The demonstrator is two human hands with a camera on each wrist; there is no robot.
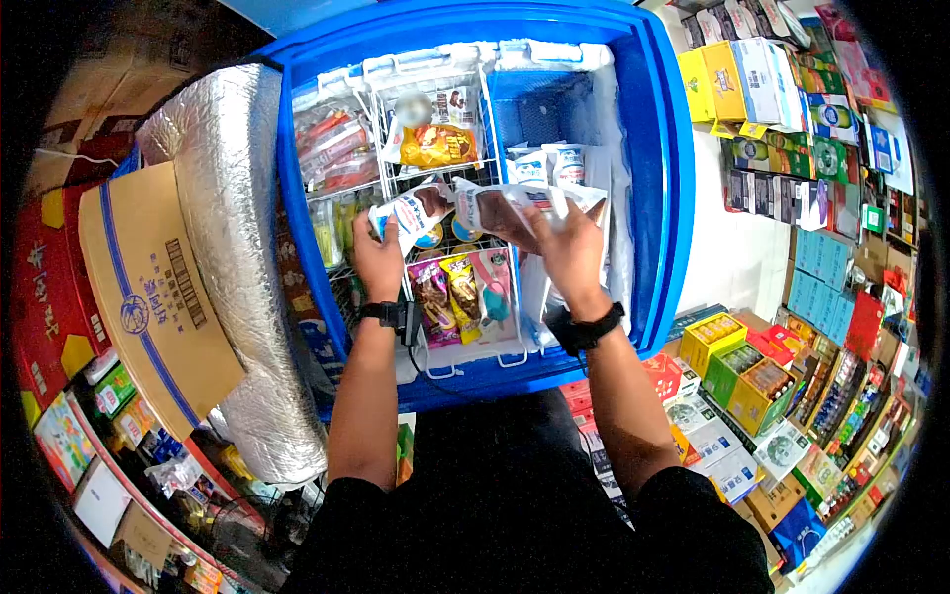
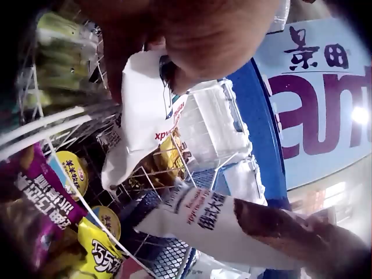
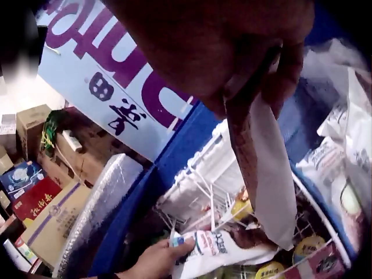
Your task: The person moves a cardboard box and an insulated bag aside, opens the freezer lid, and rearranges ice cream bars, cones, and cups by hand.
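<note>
Inside a blue chest freezer (image 1: 676, 198), the left hand (image 1: 380, 259) pinches a white packet with a brown picture (image 1: 421, 212) by its end. To its right, the right hand (image 1: 572, 252) grips a similar white and brown packet (image 1: 500, 213), held over the wire baskets; the right wrist view shows this packet (image 3: 270, 180) hanging from the fingers. Round yellow-lidded cups (image 2: 106, 222) lie below both packets. Purple packets (image 1: 431, 297) and yellow packets (image 1: 461, 287) fill the basket nearest the body. More white packets (image 1: 569, 164) lie in the right compartment.
An orange bag (image 1: 437, 146) lies in an upper basket. Left of the freezer are a rolled silver foil sheet (image 1: 237, 198) and a cardboard box (image 1: 148, 297). Stacked boxes (image 1: 742, 381) and shelves of goods stand to the right. A cable runs from the left wrist.
</note>
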